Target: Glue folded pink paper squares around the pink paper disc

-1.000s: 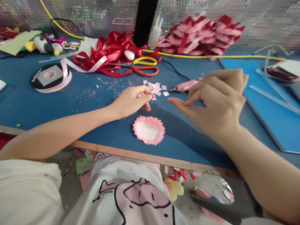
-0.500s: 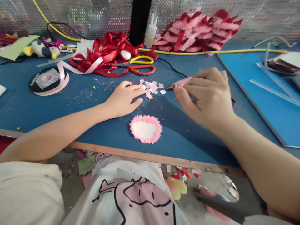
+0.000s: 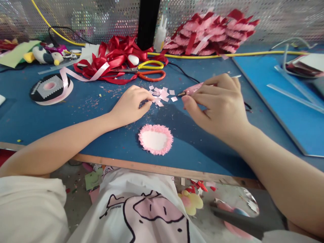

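Small pale pink squares (image 3: 163,93) lie in a loose pile on the blue table. At the pile's left edge, my left hand (image 3: 133,104) has its thumb and forefinger pinched together by the squares; whatever is between the tips is too small to make out. My right hand (image 3: 219,104) is closed around a pink pen-like tool (image 3: 193,89), its dark metal tip pointing left, just right of the pile. Nearer the table's front edge lies an oval piece (image 3: 155,139) with a fluffy pink rim and a white centre, touched by neither hand.
Behind the squares are scissors (image 3: 151,75) with yellow and orange handles, and tangled red ribbon (image 3: 118,50). A ribbon spool (image 3: 51,88) lies left. At the back stand a glue bottle (image 3: 160,35) and pink-red fluffy pieces (image 3: 210,33). A blue board (image 3: 278,101) lies right.
My left hand's fingers, spread over the squares before, have drawn back and closed into a pinch. My right hand still holds the tool near the pile. The whole view has shifted slightly.
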Demonstrator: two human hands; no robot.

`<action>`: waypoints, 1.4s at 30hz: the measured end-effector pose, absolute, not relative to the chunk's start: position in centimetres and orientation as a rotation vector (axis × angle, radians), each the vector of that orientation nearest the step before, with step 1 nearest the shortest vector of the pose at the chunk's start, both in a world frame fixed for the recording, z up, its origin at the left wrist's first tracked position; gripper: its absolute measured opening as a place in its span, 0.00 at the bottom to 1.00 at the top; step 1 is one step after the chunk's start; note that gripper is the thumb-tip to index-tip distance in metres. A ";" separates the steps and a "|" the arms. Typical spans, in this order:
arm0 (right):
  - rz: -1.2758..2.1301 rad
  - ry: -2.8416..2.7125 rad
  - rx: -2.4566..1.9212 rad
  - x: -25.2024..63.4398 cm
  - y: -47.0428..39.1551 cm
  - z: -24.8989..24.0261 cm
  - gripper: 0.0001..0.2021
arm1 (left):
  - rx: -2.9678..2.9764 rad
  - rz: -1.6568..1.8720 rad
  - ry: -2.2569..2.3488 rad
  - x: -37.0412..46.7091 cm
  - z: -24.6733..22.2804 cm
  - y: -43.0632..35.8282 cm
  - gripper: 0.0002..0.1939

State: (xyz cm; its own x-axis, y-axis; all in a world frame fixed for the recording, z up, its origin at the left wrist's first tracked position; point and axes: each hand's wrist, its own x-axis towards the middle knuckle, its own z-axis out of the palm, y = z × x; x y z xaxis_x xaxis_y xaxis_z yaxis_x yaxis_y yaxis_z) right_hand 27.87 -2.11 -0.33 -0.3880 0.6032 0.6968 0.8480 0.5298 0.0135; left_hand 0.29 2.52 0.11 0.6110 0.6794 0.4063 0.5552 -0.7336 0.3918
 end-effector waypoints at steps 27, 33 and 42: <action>0.230 -2.110 -1.116 25.7 -3.7 0.0 0.06 | 2.284 0.821 0.845 1.1 1.1 0.3 0.07; 0.157 -2.166 -1.019 25.3 -3.8 0.2 0.03 | 2.294 0.722 0.815 1.3 0.8 1.0 0.11; -0.346 -2.208 -0.843 25.6 -3.9 0.1 0.02 | 2.307 0.680 0.834 1.1 0.8 1.2 0.03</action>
State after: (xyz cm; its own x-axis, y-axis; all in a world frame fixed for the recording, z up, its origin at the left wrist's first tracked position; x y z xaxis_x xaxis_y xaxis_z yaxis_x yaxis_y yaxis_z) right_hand 25.57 -3.95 0.07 -0.5141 0.4656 0.7204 0.6635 0.7481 -0.0100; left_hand 1.11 1.17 0.84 0.6733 0.6927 0.2584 0.3926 -0.6311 0.6690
